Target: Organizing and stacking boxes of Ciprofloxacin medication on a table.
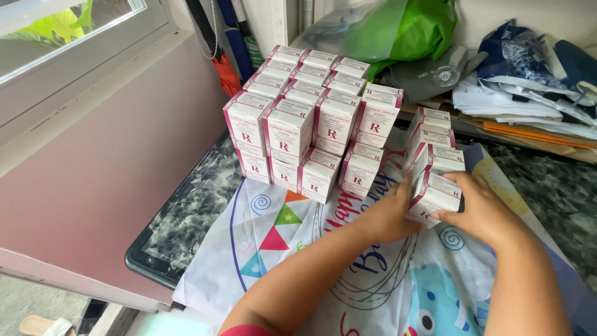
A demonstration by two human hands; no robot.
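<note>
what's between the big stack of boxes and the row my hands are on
Head view: a narrow strip of the printed cloth and nothing else. The big stack stands left of it, and the short row, held by both hands at its near end, stands right.

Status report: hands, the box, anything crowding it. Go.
Left hand and right hand both clamped on the front white-and-pink box. Box heads a short row on the printed cloth. Big stack close on the left.
</note>
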